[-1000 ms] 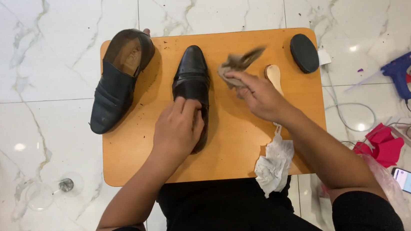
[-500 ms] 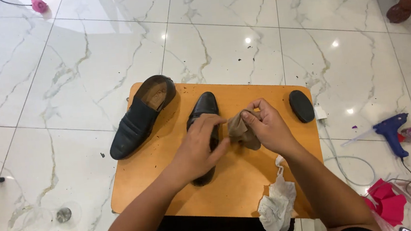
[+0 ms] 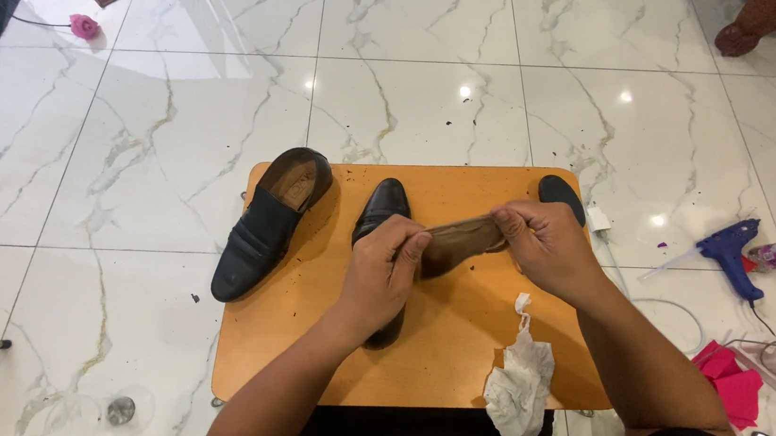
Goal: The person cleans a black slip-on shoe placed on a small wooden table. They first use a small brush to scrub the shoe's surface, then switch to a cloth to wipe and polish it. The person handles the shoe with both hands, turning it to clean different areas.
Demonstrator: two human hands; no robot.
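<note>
Both my hands hold a brown shoe insole (image 3: 457, 240) stretched between them above a low wooden board (image 3: 315, 348). My left hand (image 3: 384, 275) pinches its left end and my right hand (image 3: 542, 241) grips its right end. Under my left hand a black shoe (image 3: 384, 207) lies on the board, mostly hidden. A second black loafer (image 3: 267, 222) rests at the board's far left corner, its toe over the edge. A black oval brush (image 3: 561, 198) sits at the far right corner.
A crumpled white cloth (image 3: 520, 385) lies at the board's near edge. On the marble floor to the right are a blue glue gun (image 3: 731, 253), red scraps (image 3: 731, 384) and cables. A clear glass lid (image 3: 94, 417) lies left. A person's foot (image 3: 740, 37) is at the top right.
My hands lifted off the shoe and came together holding the insole, now pulled out flat between them. The camera tilted up, showing more floor beyond the board.
</note>
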